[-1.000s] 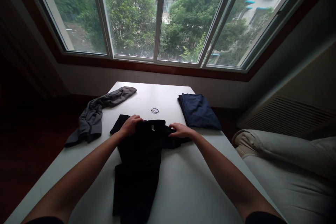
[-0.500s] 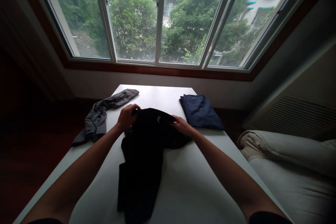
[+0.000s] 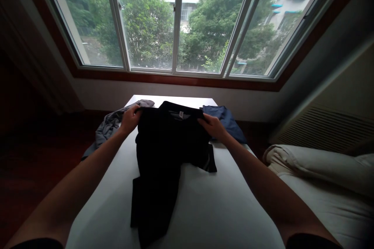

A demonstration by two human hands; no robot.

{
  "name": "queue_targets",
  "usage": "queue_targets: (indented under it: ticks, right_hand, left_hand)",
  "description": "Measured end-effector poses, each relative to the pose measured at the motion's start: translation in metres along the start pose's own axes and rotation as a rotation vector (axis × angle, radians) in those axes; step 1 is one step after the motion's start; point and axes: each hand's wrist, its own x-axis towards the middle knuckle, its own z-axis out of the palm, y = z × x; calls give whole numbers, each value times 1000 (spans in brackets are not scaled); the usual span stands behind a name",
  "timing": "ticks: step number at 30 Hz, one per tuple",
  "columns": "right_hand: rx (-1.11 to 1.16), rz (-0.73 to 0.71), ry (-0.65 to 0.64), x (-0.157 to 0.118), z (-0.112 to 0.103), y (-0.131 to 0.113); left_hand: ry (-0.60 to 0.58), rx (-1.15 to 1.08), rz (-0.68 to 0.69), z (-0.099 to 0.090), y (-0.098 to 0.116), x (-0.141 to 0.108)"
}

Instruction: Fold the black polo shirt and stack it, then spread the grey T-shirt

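While both forearms reach out over the white table (image 3: 222, 198), the black shirt (image 3: 163, 151) hangs between the hands, its top raised toward the table's far edge. Left hand (image 3: 130, 120): fingers closed on the shirt's upper left corner, near the table's left edge. Right hand (image 3: 214, 127): thumb and fingers pinching the cloth beside the neck opening, toward the right edge. Small pale tag (image 3: 181, 115) inside the collar; print too small to read. Lower part of the shirt trails down the table toward the near side, left of the middle, bottom end at the edge of view. One short sleeve end shows below the right hand, with a thin light stripe.

Grey garment (image 3: 107, 127) crumpled along the left edge by the far left corner, partly behind the left hand and forearm. Folded navy garment (image 3: 229, 124) at the right edge near the far right corner, partly behind the right hand. Pale sofa (image 3: 324, 194) beyond the right edge. Window (image 3: 150, 27) past the far edge, trees (image 3: 146, 19) outside.
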Motion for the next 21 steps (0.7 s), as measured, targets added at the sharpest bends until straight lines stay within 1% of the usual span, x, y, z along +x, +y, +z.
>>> queue_targets:
  ticks: [2,4,6,7,8,9,10,12,14,16,17,19,21]
  right_hand:
    - [62,8,-131,-1,0,-3]
    - [99,30,-265,-1,0,-3]
    - [83,68,-371,-2,-1,1]
    - [68,88,-385,-2,-2,5]
    - [57,106,-359,-3,-3,10]
    - [56,118,-295,-2,-4,15]
    - [68,127,-200,-1,-6,20]
    - [135,152,25,5,-13,25]
    - [231,169,226,16,-24,18]
    - [288,126,381,30,-42,-5]
    - [273,65,442,37,-53,-23]
    - [170,-100,579,48,-78,-66]
    - [-21,-261,714,50,-104,-113]
  left_hand:
    - [170,-1,-26,-11,22,12]
    - [308,40,1,-21,47,21]
    - [374,98,73,-34,69,29]
    - [381,134,119,-42,77,32]
    - [376,179,168,-51,84,36]
    - [355,234,224,-60,88,40]
    - [321,300,288,-70,91,44]
    - [235,435,418,-90,94,54]
    - [190,528,494,-110,98,66]
    - [225,557,498,-130,108,79]
    - [264,557,490,-140,115,85]
    - [351,545,488,-162,128,97]
    - [458,427,486,-185,135,105]
